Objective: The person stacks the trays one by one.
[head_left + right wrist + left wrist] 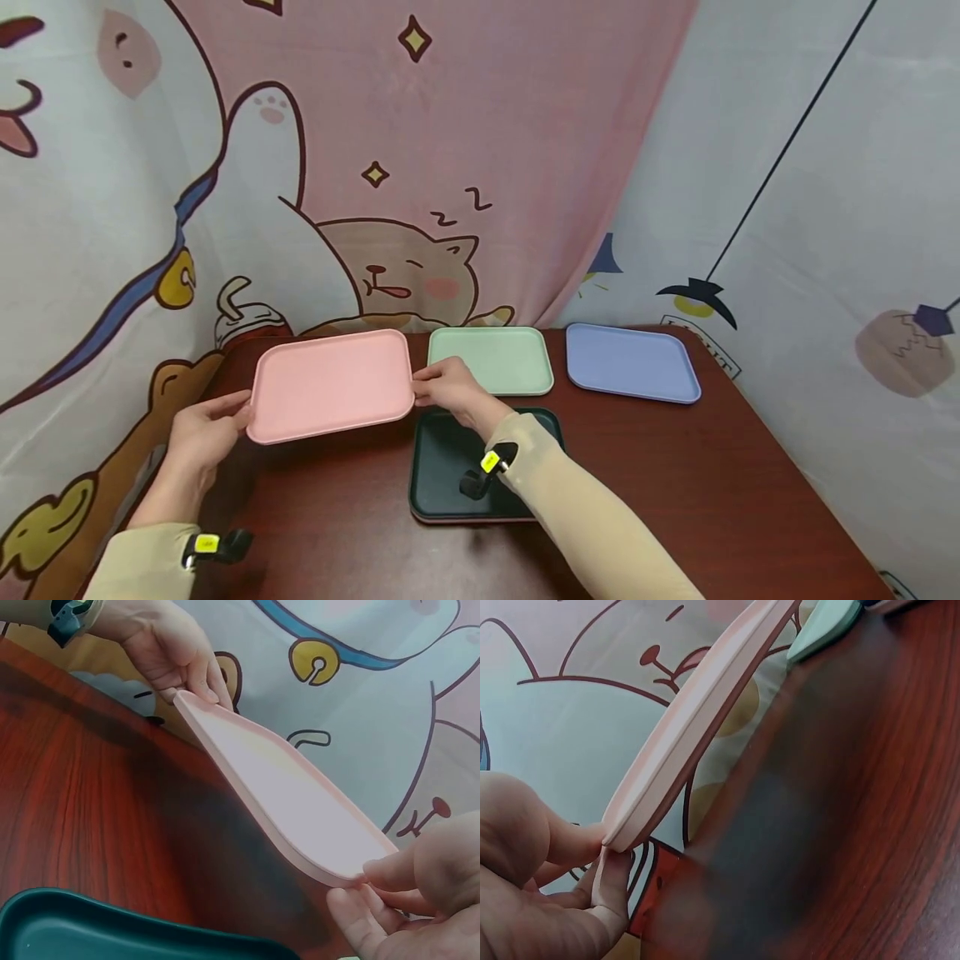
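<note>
A pink tray [332, 387] is held up off the table at the left, slightly tilted. My left hand [204, 437] pinches its left end, thumb and fingers on the rim; the left wrist view shows this pinch [562, 877] from the side. At the tray's right end, my right hand [457, 390] pinches the rim between thumb and fingers. Below my right forearm lies a dark green tray [450, 467], stacked on something with a pinkish edge. Behind my right hand a light green tray [498, 358] lies on the table.
A blue tray [632, 363] lies at the back right of the brown wooden table [645, 483]. Cartoon-printed cloth [540, 150] hangs right behind the table's back edge and along its sides.
</note>
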`<state>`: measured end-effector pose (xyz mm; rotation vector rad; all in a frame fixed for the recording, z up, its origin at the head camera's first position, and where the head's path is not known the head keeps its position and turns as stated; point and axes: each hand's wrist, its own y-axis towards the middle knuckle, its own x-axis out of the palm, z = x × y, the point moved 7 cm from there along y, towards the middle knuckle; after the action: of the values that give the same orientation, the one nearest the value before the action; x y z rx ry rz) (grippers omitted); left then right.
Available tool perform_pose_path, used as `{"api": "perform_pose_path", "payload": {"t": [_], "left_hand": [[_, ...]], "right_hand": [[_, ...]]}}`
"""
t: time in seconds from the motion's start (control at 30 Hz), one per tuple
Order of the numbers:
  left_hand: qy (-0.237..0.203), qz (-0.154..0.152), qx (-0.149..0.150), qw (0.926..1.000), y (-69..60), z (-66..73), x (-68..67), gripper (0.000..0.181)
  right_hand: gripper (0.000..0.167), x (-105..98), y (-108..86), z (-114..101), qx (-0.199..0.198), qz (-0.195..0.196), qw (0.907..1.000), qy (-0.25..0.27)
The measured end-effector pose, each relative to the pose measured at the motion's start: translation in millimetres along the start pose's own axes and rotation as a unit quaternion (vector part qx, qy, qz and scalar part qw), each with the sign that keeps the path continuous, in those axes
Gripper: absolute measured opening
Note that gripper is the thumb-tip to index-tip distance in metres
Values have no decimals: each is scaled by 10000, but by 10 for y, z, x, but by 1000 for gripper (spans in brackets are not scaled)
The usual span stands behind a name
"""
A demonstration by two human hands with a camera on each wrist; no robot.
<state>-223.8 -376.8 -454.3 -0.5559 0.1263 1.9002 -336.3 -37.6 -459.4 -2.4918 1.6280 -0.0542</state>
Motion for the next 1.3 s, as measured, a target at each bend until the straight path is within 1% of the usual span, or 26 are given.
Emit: {"api": "perform_pose_path", "payload": {"t": [0.2, 0.3, 0.53, 0.73, 0.83, 1.03, 1.3], "left_hand": [[196, -378, 238, 9988, -54, 96, 73, 51], [107, -535, 306, 9980, -86, 134, 128, 51], [-34, -718, 399, 9966, -147, 230, 228, 52], [-205, -926, 498, 9942, -212, 319, 319, 53], [-336, -1046, 574, 9923, -235, 355, 372, 53], [-710, -1315, 561, 9872, -289, 407, 507, 55], [-1329, -1665, 651, 9749, -378, 509, 650, 58]], "right_hand": [[23, -133, -131, -75, -9, -190, 9997, 128], [23, -203, -185, -83, -22, -282, 9995, 151], [24, -349, -307, -97, 12, -440, 9982, 401], [26, -474, -422, -113, -25, -523, 9976, 449], [26, -550, -492, -119, -64, -553, 9974, 462], [26, -713, -631, -111, -123, -609, 9964, 583], [26, -897, -835, -133, -106, -604, 9959, 668]]}}
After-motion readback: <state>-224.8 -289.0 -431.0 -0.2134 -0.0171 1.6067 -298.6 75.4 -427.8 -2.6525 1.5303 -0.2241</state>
